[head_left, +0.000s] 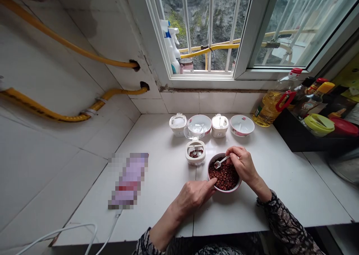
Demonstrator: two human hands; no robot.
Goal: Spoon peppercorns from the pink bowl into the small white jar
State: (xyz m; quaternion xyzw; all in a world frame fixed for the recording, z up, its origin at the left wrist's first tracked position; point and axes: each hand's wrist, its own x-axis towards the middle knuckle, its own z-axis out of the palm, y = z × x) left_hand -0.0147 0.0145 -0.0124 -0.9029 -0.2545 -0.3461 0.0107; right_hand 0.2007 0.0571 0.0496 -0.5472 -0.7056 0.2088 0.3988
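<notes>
A small white spoon is pinched in my right hand, its scoop just over the dark red Sichuan peppercorns. They fill much of a round bowl with a pinkish rim. My left hand grips that bowl's left edge, thumb on the rim, other fingers hidden below. Behind the bowl and to its left, a spice jar stands with its clear lid raised and some of the same dark red peppercorns inside.
Along the back wall stand a white-filled jar, a flowered bowl, another lidded jar and a second flowered bowl. An oil bottle and a black rack of condiments are at right. A blurred-out purple object with a white cable lies left.
</notes>
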